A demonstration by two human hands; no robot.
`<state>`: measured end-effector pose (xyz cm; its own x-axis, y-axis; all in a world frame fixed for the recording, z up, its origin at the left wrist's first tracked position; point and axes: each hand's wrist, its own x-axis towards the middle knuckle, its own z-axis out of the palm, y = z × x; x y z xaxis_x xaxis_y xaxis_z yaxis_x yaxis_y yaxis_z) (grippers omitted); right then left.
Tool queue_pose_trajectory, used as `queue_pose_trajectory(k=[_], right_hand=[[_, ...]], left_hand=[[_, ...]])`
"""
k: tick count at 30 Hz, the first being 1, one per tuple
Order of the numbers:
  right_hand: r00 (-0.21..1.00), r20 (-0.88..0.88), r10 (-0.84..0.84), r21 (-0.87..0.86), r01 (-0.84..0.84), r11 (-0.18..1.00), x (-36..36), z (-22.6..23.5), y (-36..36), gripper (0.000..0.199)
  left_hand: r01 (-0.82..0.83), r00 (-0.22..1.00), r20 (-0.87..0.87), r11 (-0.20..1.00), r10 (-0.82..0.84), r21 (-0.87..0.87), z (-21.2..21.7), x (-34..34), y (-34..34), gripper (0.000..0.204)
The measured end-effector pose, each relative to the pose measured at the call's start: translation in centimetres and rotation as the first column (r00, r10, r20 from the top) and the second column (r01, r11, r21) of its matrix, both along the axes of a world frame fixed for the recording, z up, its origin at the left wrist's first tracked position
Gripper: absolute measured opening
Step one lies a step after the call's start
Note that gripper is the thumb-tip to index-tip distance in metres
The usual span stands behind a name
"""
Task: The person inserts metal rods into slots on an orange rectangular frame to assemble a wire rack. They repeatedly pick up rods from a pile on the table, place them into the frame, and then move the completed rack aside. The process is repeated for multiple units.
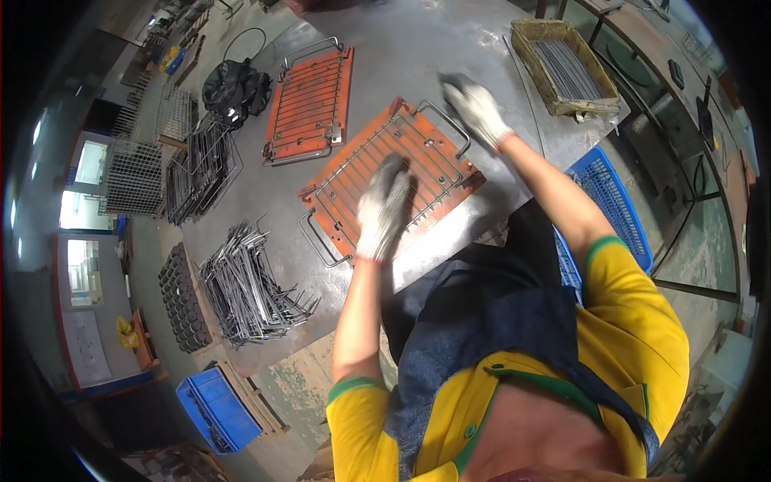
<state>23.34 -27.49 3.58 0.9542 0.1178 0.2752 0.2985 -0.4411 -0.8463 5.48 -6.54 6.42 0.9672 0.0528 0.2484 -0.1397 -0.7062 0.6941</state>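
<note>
An orange plate fixture [365,173] lies at an angle on the metal table in front of me, with a row of thin metal wires [426,165] across it. Bent-rod handles stand out at both ends, one of them a looped handle [450,120] at the right. My left hand [384,205], in a whitish glove with dark fingertips, rests over the wires near the middle. Its fingers are bent close together, and what they grip is hidden. Beyond the fixture's right end, my gloved right hand [478,111] is above the table, fingers stretched out, slightly blurred, with nothing visible in them.
A second orange fixture [309,104] with wires lies farther left. A heap of bent wire pieces [249,281] sits at the table's left edge. A yellowish box [554,100] of straight rods stands at the far right. Blue crates [614,201] flank me below the table.
</note>
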Motion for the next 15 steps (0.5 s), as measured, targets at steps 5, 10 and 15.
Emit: queue_pose_trajectory(k=[5,10,15], right_hand=[[0.870,0.451,0.201,-0.507,0.064,0.860,-9.7,-6.0,-8.2,0.033],[0.996,0.093,-0.016,-0.182,0.032,0.983,-13.9,-5.8,-7.1,0.027],[0.988,-0.139,-0.073,0.109,0.089,0.990,-14.4,-5.8,-6.9,0.024]], left_hand=[[-0.528,0.846,0.072,0.849,0.528,-0.027,-0.3,-7.4,8.4,0.041],[-0.556,0.781,-0.533,0.753,0.327,-0.352,-4.4,-10.6,15.3,0.041],[-0.692,0.596,-0.738,0.264,-0.317,-0.672,-4.0,-11.5,11.2,0.033]])
